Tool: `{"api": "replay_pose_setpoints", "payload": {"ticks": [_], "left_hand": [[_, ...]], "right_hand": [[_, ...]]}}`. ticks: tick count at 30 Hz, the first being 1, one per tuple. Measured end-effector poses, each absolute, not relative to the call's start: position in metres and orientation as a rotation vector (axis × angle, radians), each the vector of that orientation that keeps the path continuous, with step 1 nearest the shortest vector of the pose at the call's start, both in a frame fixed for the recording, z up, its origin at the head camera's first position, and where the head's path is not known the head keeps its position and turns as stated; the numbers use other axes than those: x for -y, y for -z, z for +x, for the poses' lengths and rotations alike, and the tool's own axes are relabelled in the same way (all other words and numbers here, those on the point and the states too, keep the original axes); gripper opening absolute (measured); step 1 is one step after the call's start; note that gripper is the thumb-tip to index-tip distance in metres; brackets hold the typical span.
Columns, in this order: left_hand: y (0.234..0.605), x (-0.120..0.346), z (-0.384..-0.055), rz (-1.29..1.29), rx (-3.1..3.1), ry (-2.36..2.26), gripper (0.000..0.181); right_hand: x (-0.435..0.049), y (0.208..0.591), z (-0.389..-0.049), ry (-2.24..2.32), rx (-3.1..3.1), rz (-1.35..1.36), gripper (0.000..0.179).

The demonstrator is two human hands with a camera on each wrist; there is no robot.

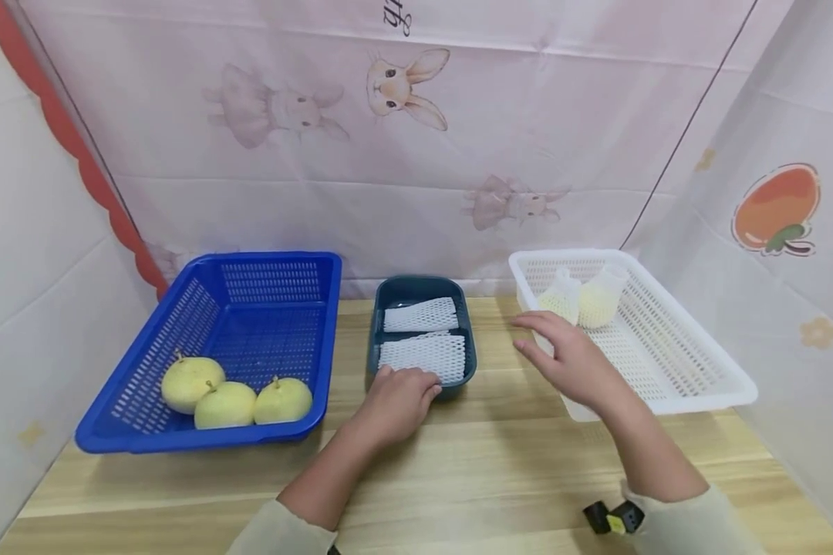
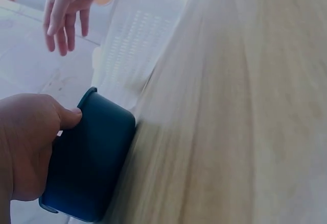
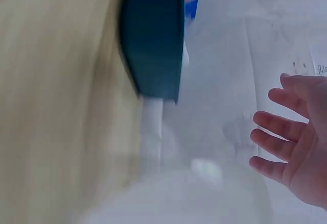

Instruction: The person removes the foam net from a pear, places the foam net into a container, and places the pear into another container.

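A dark green two-part box [image 1: 469, 324] stands mid-table with a white foam net sleeve [image 1: 422, 314] in the far part and more white foam netting [image 1: 423, 356] in the near part. My left hand [image 1: 399, 405] grips the box's near rim with curled fingers; in the left wrist view its thumb lies at the rim of the box [image 2: 99, 147], while the other fingertips are hidden. My right hand [image 1: 572, 362] hovers beside the white basket [image 1: 722, 385], holding nothing, its fingers loosely spread and slightly bent. Two pears in foam nets [image 1: 600, 297] sit at that basket's far left.
At the left stands a blue basket [image 1: 335, 308] with three yellow-green pears [image 1: 193, 384] near its front. A printed fabric sheet [image 1: 416, 154] closes off the back, and similar sheets hang at both sides. Wooden tabletop [image 1: 458, 478] shows between the containers.
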State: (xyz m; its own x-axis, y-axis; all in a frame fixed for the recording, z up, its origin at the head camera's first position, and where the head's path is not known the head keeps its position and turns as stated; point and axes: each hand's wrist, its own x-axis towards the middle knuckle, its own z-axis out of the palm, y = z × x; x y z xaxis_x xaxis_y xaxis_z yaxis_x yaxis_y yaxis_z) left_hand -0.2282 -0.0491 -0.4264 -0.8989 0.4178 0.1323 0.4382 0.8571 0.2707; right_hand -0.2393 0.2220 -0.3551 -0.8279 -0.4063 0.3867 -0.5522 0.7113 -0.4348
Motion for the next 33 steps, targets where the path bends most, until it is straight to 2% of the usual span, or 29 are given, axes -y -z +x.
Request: {"api": "replay_pose_setpoints", "payload": {"ticks": [10, 15, 23, 33], "left_hand": [[0.425, 0.05, -0.232, -0.695, 2.968, 0.47, 0.022], [0.425, 0.048, -0.234, -0.7, 2.97, 0.492, 0.021], [0.43, 0.051, -0.228, -0.664, 3.0, 0.491, 0.022], [0.428, 0.049, -0.23, -0.661, 3.0, 0.476, 0.023]], "right_hand": [[-0.258, 0.298, -0.275, -0.607, 2.863, 0.642, 0.043], [-0.269, 0.283, -0.301, -0.525, 2.946, 0.593, 0.048], [-0.283, 0.312, -0.349, -0.387, 3.106, 0.598, 0.048], [-0.289, 0.331, -0.351, -0.183, 3.322, 0.557, 0.055]]}}
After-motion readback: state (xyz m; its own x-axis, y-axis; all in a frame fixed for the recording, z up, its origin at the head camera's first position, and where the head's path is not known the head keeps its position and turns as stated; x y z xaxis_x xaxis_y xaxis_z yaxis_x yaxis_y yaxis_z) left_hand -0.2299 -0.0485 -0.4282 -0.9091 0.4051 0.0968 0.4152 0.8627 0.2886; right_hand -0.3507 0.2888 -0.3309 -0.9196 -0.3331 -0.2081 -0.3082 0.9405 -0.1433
